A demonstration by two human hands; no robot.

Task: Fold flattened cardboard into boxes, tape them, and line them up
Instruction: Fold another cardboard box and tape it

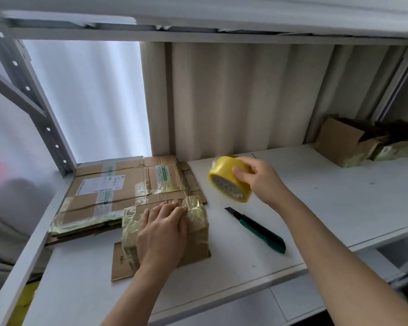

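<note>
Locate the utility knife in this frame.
In the head view, the utility knife lies flat on the white shelf, right of the box and below the tape roll.

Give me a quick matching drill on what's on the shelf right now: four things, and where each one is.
Things:
1. tape roll
2. utility knife
3. small box
4. flattened cardboard stack

Places:
A. lying untouched on the shelf between the two forearms
B. under the left hand, which presses on it
C. far left of the shelf, beside the metal upright
D. held off the shelf in the right hand

Pairs: 1-D, 2-A, 3-B, 4-C
</note>
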